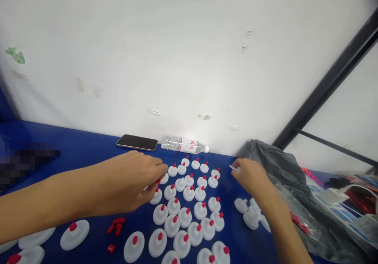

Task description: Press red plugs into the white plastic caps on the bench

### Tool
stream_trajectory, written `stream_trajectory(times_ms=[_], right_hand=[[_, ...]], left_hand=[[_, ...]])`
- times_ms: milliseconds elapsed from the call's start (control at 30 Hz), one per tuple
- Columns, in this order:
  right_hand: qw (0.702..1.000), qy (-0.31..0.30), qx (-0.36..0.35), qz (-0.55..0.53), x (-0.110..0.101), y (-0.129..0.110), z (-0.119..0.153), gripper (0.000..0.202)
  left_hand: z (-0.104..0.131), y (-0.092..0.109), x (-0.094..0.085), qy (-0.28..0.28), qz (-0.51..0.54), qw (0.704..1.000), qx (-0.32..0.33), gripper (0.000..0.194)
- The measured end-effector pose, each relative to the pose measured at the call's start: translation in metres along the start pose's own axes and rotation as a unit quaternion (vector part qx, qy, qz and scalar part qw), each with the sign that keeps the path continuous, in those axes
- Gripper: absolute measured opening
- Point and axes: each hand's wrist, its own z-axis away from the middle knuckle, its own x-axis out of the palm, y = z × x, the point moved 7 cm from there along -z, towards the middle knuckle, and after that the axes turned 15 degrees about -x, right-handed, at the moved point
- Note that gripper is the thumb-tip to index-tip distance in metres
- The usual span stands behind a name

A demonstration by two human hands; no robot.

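My left hand (pixel 144 179) is closed over the left edge of a group of white round caps with red tips (pixel 185 217); a bit of red shows at its fingertips, beside a cap. My right hand (pixel 246 173) is closed on a small white piece (pixel 234 168) that sticks out past the fingers, right of the capped group. Below that hand lie several white caps without red tips (pixel 251 219). Loose red pieces (pixel 118 225) sit on the blue table (pixel 97 232) below my left forearm.
A phone (pixel 137 142) and a clear plastic bottle (pixel 184 144) lie along the wall. Dark plastic sheeting (pixel 265 157), a clear bag with red pieces (pixel 301 220) and a black metal frame (pixel 327 79) are at the right. More red-tipped caps (pixel 75 235) lie at the lower left.
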Motion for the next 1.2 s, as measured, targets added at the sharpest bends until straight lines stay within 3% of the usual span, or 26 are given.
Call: stream_trajectory(times_ms=[167,300,500,600,800,1200], right_hand=[[0.991,0.12,-0.04,-0.052,-0.019,-0.018,0.004,0.023],[0.953,0.241,-0.143,-0.116,-0.038,-0.05,0.012,0.024],[0.851,0.327,-0.362,-0.194,-0.052,-0.12,0.043,0.028],[0.81,0.344,-0.422,-0.215,-0.056,-0.147,0.061,0.026],[0.765,0.379,-0.46,-0.245,-0.06,-0.164,0.076,0.021],[0.762,0.415,-0.45,-0.21,-0.065,-0.166,0.08,0.024]], left_hand=[[-0.011,-0.021,-0.027,0.08,0.069,0.994,-0.03,0.022],[-0.015,-0.03,-0.035,0.105,0.137,0.983,-0.057,0.03],[-0.017,-0.027,-0.033,0.063,0.246,0.963,-0.091,0.021],[-0.016,-0.023,-0.029,0.02,0.299,0.948,-0.107,0.019],[-0.015,-0.017,-0.019,-0.067,0.375,0.915,-0.136,0.024],[-0.017,-0.016,-0.022,-0.007,0.372,0.92,-0.125,0.026]])
